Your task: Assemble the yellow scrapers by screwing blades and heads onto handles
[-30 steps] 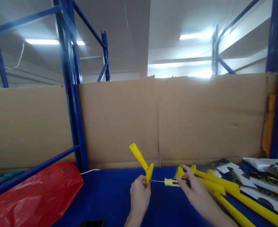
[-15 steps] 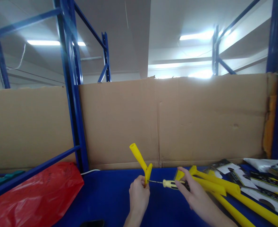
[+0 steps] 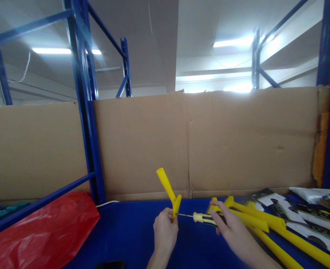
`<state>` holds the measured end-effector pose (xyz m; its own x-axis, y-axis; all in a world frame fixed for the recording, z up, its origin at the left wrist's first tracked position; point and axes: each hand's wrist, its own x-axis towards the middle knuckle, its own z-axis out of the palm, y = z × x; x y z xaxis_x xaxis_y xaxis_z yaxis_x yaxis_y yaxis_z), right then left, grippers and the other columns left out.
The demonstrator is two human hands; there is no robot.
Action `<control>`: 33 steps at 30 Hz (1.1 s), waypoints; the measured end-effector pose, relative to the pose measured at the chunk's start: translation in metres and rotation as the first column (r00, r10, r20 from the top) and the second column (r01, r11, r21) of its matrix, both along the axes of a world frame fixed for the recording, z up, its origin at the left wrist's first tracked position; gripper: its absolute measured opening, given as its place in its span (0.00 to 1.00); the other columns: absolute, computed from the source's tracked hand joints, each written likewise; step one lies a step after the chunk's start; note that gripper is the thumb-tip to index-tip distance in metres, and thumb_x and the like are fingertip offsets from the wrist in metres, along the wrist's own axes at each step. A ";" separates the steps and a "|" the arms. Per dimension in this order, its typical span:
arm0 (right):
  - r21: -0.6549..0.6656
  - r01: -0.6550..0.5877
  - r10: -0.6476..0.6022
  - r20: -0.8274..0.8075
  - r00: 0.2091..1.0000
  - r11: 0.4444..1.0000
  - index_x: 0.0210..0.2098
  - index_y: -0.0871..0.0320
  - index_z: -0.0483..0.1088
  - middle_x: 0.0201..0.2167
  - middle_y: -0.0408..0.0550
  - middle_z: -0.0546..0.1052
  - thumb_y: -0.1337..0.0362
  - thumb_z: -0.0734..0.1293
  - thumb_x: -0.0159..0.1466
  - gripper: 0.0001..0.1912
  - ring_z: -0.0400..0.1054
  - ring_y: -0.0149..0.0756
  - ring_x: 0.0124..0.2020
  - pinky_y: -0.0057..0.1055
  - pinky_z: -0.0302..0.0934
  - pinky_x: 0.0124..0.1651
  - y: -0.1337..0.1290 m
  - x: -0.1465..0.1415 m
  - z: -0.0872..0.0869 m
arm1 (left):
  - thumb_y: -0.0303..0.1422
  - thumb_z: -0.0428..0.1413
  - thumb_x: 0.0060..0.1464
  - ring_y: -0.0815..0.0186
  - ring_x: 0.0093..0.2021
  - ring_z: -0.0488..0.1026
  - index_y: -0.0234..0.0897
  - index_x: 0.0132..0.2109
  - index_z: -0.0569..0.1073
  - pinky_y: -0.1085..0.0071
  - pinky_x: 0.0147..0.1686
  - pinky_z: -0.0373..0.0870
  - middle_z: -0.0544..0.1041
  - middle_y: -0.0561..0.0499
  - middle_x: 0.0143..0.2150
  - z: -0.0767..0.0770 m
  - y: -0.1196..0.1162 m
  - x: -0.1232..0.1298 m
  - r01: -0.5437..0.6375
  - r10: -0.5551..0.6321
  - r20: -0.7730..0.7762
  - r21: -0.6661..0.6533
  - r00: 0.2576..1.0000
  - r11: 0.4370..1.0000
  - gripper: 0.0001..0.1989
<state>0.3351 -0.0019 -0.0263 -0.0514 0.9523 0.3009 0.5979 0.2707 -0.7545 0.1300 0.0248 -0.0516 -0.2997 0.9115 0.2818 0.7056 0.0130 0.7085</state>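
Note:
Upright and tilted to the left, a yellow plastic piece point(image 3: 166, 184) with a hollow tube end is pinched at its lower end by my left hand point(image 3: 165, 228). My right hand point(image 3: 228, 225) grips the handle of a screwdriver point(image 3: 200, 218), which has a pale yellow and black handle. Its thin metal shaft points left, and the tip meets the lower part of the yellow piece. Whether a screw sits at the tip is too small to tell. My right fingertips wrap the rear of the handle.
More yellow tube-shaped parts point(image 3: 271, 220) lie right of my right hand, beside black and white packages point(image 3: 318, 224). A red plastic bag point(image 3: 49, 231) is at the left. A dark object point(image 3: 110, 265) shows at the bottom edge. Cardboard point(image 3: 142, 145) stands behind the blue surface point(image 3: 125, 228).
My right hand's fingers have shifted and curled around the screwdriver's handle, which looks rotated. The yellow piece's upper end has tipped slightly to the right.

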 end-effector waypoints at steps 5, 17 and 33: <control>0.143 -0.055 0.060 -0.034 0.998 0.988 0.57 0.57 0.56 0.37 0.47 0.72 0.61 0.59 0.55 0.29 0.70 0.38 0.34 0.33 0.62 0.40 0.002 -0.001 -0.003 | 0.21 0.55 0.50 0.68 0.31 0.75 0.37 0.29 0.72 0.77 0.29 0.59 0.77 0.52 0.28 0.000 0.000 -0.002 -0.009 0.009 -0.002 -0.001 1.000 1.000 0.07; 0.088 0.039 -0.041 0.023 0.999 0.995 0.39 0.55 0.70 0.27 0.47 0.76 0.58 0.59 0.57 0.14 0.70 0.42 0.29 0.35 0.60 0.35 -0.004 0.000 0.014 | 0.20 0.55 0.50 0.68 0.31 0.75 0.37 0.30 0.73 0.77 0.30 0.59 0.78 0.53 0.28 0.003 -0.006 0.005 0.039 -0.039 -0.035 -0.020 0.999 0.999 0.08; 0.115 -0.100 0.114 -0.116 0.987 0.988 0.29 0.55 0.68 0.24 0.42 0.72 0.64 0.63 0.54 0.04 0.66 0.36 0.27 0.29 0.58 0.31 -0.005 0.001 0.014 | 0.20 0.54 0.50 0.68 0.32 0.75 0.37 0.31 0.72 0.77 0.30 0.59 0.78 0.53 0.30 0.009 -0.008 0.006 0.019 -0.020 -0.040 -0.027 0.999 0.999 0.08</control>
